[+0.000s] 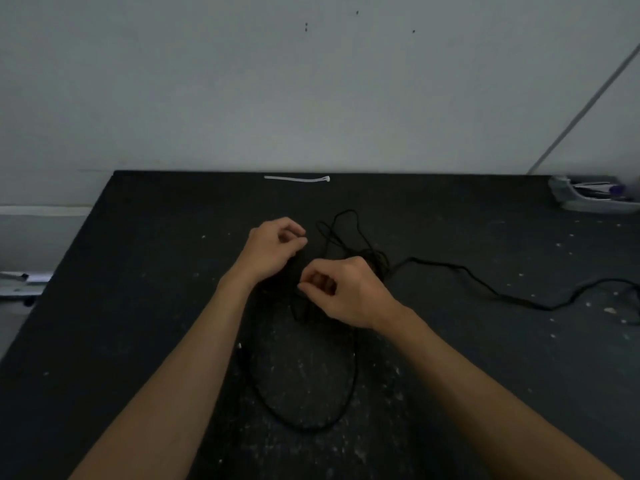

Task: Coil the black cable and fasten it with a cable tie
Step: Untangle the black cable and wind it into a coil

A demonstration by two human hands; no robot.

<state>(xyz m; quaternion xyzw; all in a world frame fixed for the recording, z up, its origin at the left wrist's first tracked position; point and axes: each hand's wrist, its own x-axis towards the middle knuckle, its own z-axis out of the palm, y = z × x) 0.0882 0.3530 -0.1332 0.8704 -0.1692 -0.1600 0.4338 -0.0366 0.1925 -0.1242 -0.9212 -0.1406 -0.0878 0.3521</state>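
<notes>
Counter [138, 306]: a dark, speckled slab is stretching away from you to the wall and is carrying everything named here.
Black cable [450, 268]: it is lying only partly gathered. 1 big loop is sagging toward you between your forearms, a tangle of smaller loops is sitting just beyond your hands, and a loose tail is running off to your right as far as the edge of view. That tail's long axis is lying left to right, so the slack is waiting on your right side.
Right hand [346, 289]: it is working at the head of the big loop, thumb and forefinger curled and pinching the cable. It is the hand nearer the tail, so it is looking like the one to draw that slack in.
Left hand [273, 247]: its fingers are curling in just beside the small loops. With black on black, I cannot tell whether it is gripping a strand.
Tray [568, 202]: it is sitting at the far right corner and holding what look like pens [595, 188], well apart from the work.
Cable tie [296, 179]: it is lying unused at the far edge, beyond your left hand, its length running left to right.
</notes>
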